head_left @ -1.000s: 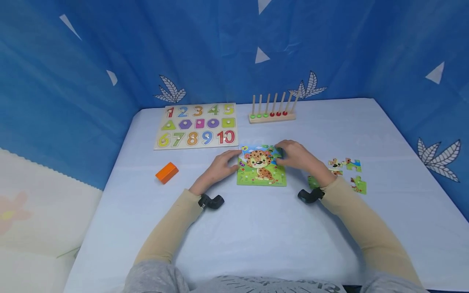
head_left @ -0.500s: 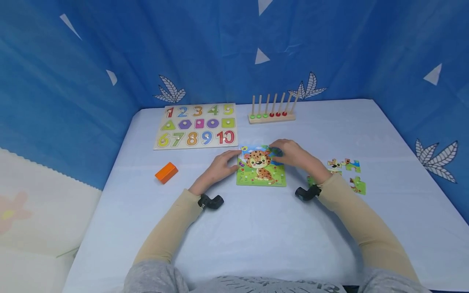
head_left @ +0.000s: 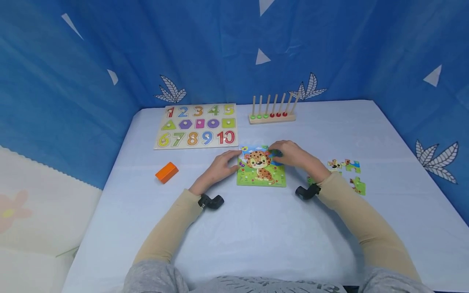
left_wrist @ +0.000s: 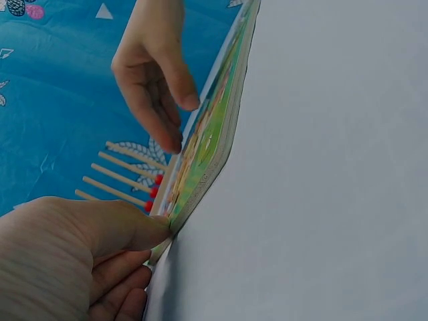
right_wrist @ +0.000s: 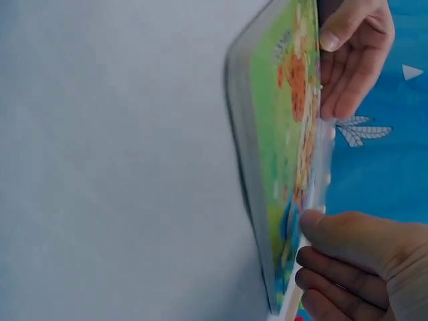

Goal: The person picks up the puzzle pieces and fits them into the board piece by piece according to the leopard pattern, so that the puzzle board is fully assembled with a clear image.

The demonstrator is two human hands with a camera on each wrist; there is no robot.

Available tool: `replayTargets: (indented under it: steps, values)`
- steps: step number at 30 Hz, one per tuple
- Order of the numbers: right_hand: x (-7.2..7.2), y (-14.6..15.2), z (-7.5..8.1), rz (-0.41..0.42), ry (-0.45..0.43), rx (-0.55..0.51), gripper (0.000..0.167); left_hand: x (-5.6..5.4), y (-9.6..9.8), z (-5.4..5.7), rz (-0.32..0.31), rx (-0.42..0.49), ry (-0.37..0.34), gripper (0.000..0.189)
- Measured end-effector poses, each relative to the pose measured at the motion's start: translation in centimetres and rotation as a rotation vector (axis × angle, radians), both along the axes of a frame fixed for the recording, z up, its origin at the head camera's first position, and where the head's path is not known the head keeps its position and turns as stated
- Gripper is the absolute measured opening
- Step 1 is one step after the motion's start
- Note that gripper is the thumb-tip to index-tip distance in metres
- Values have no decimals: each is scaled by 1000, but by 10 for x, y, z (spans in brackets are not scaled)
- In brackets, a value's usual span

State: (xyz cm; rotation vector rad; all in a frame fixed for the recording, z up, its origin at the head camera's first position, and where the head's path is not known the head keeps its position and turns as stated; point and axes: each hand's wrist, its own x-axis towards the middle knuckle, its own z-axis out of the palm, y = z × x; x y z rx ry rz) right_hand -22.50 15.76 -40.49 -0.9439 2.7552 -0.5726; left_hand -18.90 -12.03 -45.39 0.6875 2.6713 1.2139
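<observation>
A square jigsaw puzzle (head_left: 259,175) with a cartoon leopard on green grass lies mid-table. My left hand (head_left: 220,167) holds its left edge, the thumb toward the near side and the index finger farther up. In the left wrist view the thumb of the left hand (left_wrist: 87,244) is right at the board's edge, other fingers curled below. My right hand (head_left: 293,155) is over the upper right corner, thumb and fingertips pinching a blue-and-green puzzle piece (right_wrist: 289,231) at the puzzle's surface. Its fingers partly cover that corner.
Several loose puzzle pieces (head_left: 352,165) lie right of the right forearm. A number-and-shape peg board (head_left: 196,126) is at the back left, with a wooden peg rack (head_left: 272,119) of green and red beads beside it. An orange block (head_left: 167,173) sits left of the left hand.
My right hand has shifted slightly left over the puzzle's upper right corner, bringing the piece inward. The left hand and the puzzle have stayed in place.
</observation>
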Motion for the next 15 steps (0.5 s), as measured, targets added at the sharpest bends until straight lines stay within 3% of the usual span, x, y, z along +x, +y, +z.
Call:
replayTargets:
  steps: [8, 15]
  values:
    - [7, 47, 21, -108, -10, -114, 47, -1, 1, 0, -14, 3, 19, 55]
    - [25, 99, 19, -187, -56, -67, 51, -2, 0, -1, -13, 2, 21, 55]
